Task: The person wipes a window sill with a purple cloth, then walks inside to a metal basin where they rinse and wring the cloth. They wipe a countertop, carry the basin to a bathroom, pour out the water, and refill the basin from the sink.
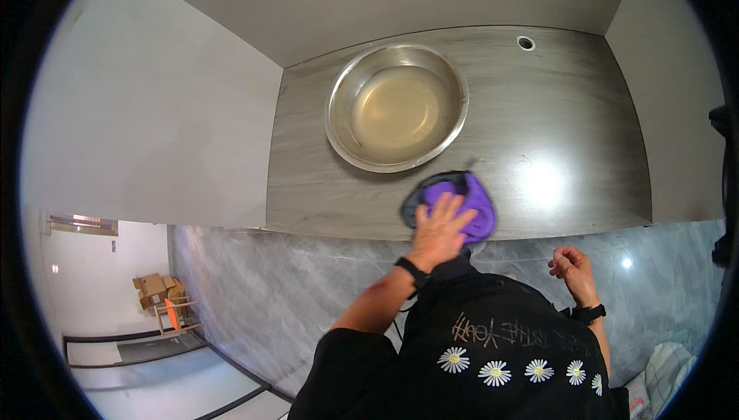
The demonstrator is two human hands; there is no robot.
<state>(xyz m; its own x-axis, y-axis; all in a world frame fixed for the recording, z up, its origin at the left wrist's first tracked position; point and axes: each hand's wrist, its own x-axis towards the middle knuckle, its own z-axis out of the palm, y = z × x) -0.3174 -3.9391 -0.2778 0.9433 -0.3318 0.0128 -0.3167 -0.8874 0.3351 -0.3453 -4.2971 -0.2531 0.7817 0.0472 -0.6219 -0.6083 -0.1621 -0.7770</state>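
Observation:
My left hand (441, 232) lies with spread fingers on a purple and dark grey cloth (479, 212) near the front edge of a grey wood-grain desktop (577, 114). The cloth is bunched and partly hidden under the hand. Just behind it stands a round stainless steel basin (398, 163) holding cloudy, yellowish water (401, 111). My right hand (571, 273) hangs in front of the desk at the right, away from the cloth, its fingers curled; whether anything small is between them is hard to tell.
Grey panels enclose the desktop at the back, left (173, 114) and right (670, 114). A round cable hole (526, 43) sits near the back edge. On the floor stand cardboard boxes (153, 290) by a wooden chair with orange (172, 313) at far left. Pale fabric (667, 371) lies at lower right.

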